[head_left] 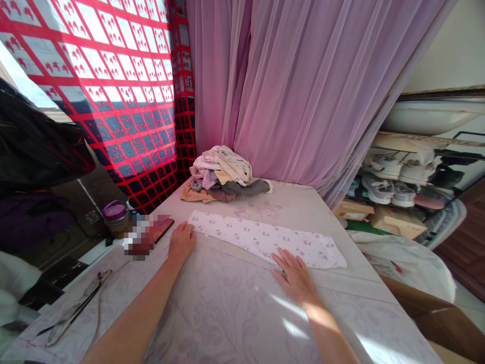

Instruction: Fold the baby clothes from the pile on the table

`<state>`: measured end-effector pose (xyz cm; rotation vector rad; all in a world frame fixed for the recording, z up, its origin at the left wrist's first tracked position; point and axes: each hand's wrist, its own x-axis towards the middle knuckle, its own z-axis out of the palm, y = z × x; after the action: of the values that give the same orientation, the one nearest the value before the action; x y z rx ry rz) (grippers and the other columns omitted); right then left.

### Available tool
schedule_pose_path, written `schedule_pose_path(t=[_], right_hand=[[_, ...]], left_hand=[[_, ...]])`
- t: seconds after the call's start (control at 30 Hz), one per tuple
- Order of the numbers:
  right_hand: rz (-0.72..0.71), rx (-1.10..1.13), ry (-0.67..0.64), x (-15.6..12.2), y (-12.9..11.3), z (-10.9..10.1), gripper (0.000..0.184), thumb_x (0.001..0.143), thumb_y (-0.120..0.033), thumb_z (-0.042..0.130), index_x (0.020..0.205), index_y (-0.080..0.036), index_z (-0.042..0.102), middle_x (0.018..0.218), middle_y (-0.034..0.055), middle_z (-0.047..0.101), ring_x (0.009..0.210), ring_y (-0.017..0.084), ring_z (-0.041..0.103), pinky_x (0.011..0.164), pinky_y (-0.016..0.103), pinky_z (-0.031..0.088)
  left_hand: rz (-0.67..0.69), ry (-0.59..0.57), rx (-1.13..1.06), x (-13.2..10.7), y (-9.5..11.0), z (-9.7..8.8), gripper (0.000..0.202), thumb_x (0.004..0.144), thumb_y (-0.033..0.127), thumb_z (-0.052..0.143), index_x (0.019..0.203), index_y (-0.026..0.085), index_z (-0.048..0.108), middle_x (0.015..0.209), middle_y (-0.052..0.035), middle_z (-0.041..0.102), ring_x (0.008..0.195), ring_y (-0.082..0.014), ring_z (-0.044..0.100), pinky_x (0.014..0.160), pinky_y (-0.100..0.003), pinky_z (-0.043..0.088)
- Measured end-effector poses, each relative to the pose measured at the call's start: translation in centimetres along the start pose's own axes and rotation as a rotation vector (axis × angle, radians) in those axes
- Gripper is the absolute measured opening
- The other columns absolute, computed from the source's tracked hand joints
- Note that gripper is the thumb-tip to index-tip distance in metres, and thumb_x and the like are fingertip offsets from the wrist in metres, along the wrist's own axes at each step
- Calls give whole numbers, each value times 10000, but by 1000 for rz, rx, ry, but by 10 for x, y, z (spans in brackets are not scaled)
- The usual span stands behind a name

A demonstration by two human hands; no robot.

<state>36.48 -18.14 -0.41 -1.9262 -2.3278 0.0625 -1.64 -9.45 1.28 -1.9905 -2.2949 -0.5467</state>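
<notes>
Closest to us, our forearms reach out over a pale lilac floral bedcover [223, 323], and neither hand grips anything: both lie flat and open, palms down, fingers spread, with nothing pinched or clenched. Our left hand [181, 241] rests on the cover, its fingertips at the near left end of a long strip of white cloth [265, 240] printed with small pink motifs. Our right hand [296, 277] is the one more on the strip, its fingers lying over the strip's near long edge, toward the right end. The strip lies flat just ahead of both hands, its long axis running across in front of us and slanting down from left to right, so it passes from beyond the left hand to well past the right. Left of the left hand, a pair of glasses [76, 308] lies on the cover, and a pixelated object [140, 236] we cannot make out sits by a flat dark red item [163, 226] and a cup with a purple lid [114, 217]. Further on, a heap of folded and crumpled clothes [223, 177] sits at the far end, against a sheer lilac curtain [295, 86]. To the right, pairs of shoes [390, 177] stand on a wire rack.
</notes>
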Motion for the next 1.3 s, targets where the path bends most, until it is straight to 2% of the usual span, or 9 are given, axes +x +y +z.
schedule_pose_path(t=[0.1,0.2,0.3,0.47,0.77,1.1,1.3], right_hand=[[-10,18,37,-1,3,5,463,940,-474,384,1353,-331,537,1496,35,420,1394,250,345,1146,506,231],[-22,46,82,-2,6,9,442,935,-464,404,1319,-324,573,1470,42,458,1375,255,373,1137,508,243],[-47,79,129,-3,8,12,426,933,-451,420,1301,-319,589,1444,51,488,1356,262,399,1123,519,259],[-82,99,196,-3,10,16,414,928,-455,442,1278,-310,609,1424,66,509,1330,277,431,1095,532,291],[-146,132,310,-5,15,22,379,920,-431,470,1242,-307,627,1386,67,546,1288,280,477,1058,534,340],[-209,76,370,-4,21,28,379,913,-431,474,1231,-301,634,1371,75,559,1261,301,507,1018,550,382],[-252,15,391,-4,28,36,387,918,-447,456,1243,-316,620,1378,67,555,1246,290,526,985,532,413]], left_hand=[[-117,33,12,2,-3,2,397,867,181,392,1202,104,590,1399,-180,508,1294,-302,455,1076,-443,343],[-180,48,23,5,-6,5,400,853,150,403,1206,96,583,1373,-185,535,1274,-304,474,1050,-456,359],[-182,44,30,8,-7,7,372,847,142,415,1163,114,610,1312,-158,593,1240,-286,505,1045,-443,364],[-175,40,52,10,-6,7,369,850,163,424,1165,93,604,1250,-178,624,1199,-283,535,1028,-437,384],[-173,41,64,12,-3,9,396,902,333,405,1143,94,609,1269,-173,608,1217,-293,512,1039,-425,372],[-189,37,61,8,-4,11,397,909,353,417,1179,126,599,1303,-143,589,1235,-271,494,1075,-407,324],[-203,17,79,7,-3,14,451,914,359,409,1258,116,569,1372,-150,544,1296,-307,435,1090,-470,291]])
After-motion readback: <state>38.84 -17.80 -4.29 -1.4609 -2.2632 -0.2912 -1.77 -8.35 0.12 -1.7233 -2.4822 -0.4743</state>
